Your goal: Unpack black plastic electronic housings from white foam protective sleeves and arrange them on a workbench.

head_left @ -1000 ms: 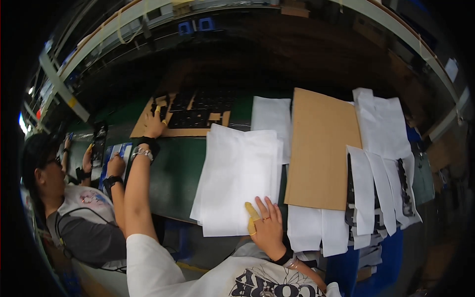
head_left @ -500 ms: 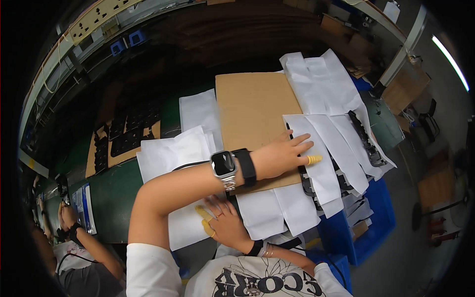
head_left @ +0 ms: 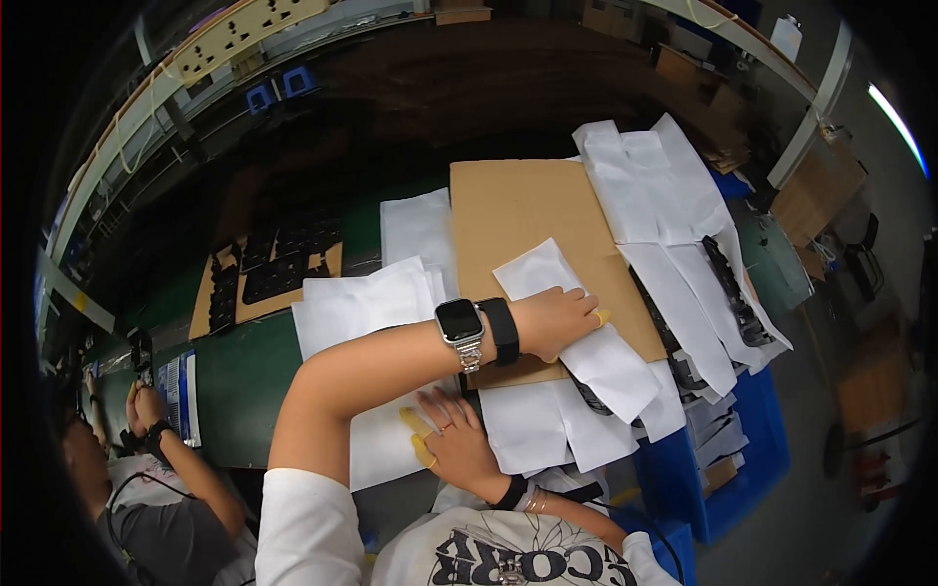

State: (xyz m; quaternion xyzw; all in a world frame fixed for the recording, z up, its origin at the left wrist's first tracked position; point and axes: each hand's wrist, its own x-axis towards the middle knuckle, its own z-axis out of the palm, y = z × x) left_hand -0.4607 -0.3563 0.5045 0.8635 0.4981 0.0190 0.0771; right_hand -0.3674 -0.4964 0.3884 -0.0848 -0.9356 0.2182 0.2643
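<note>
1. my left hand reaches across my body to the right and lies flat on a long white foam-like sleeve that sits diagonally on a flat brown cardboard sheet. fingers are spread and pressing down, not clamped round anything; a yellow finger cot shows on one fingertip.
2. the left wrist carries a square-faced smart watch on a metal band and a black wristband just beside it.
3. my right hand is low and close to my body, under the left forearm, palm down on the stack of white foam sheets on the dark green counter. fingers are open and flat, holding nothing; two yellow finger cots on the tips.
4. the sleeve under my left hand runs from the middle of the cardboard down past its lower right edge, overlapping other white sleeves there.
5. more white sleeves fan over the cardboard's right edge, some with long black parts poking out.
6. a blue plastic bin sits below these at the counter's right end.
7. farther left on the counter, a brown cardboard tray of black parts.
8. bottom left, another person sits with hands near a small blue-and-white pack.
</note>
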